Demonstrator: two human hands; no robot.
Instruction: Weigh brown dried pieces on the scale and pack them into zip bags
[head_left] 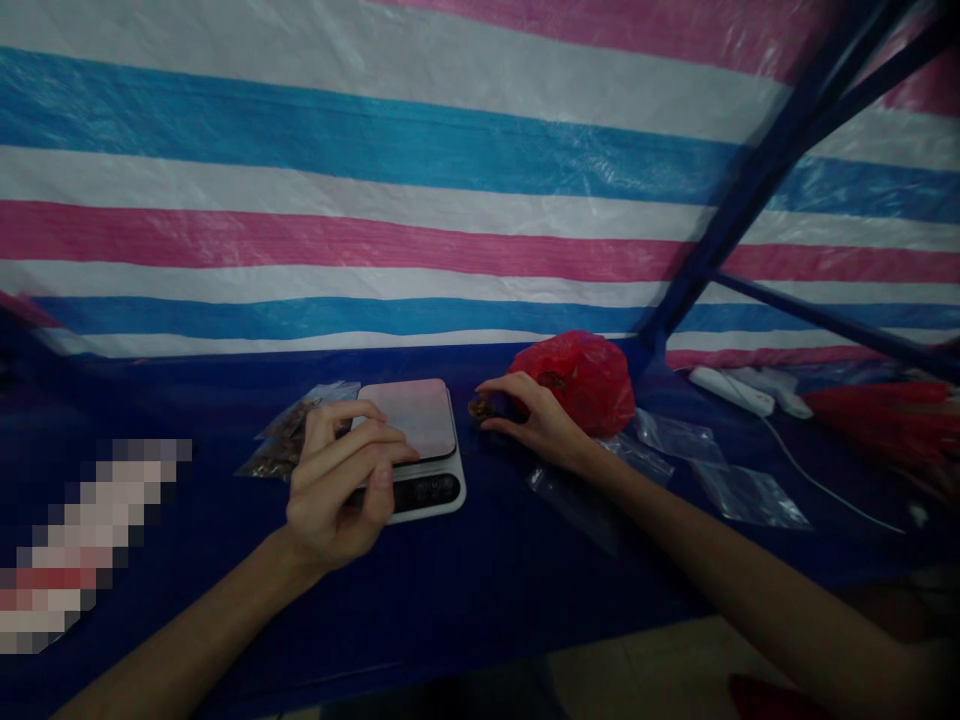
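My left hand [341,480] rests over the left and front part of a white kitchen scale [411,412]. Its fingers are loosely bent and apart, and nothing shows in them. They partly cover the black display strip. Just right of the scale, my right hand [529,412] has thumb and fingertips curved around a small round brown thing [480,408], too dark to name. Behind that hand sits a red plastic bag [592,385] with something brown at its opening. A clear bag of brown pieces [281,440] lies left of the scale, partly behind my left hand.
Clear zip bags [750,492] lie on the blue surface [480,600] at the right. Farther right are a white device with a cable [731,390] and red plastic [885,420]. Blue frame bars [750,190] stand before a striped sheet [375,230]. A blurred-out object [90,550] lies left.
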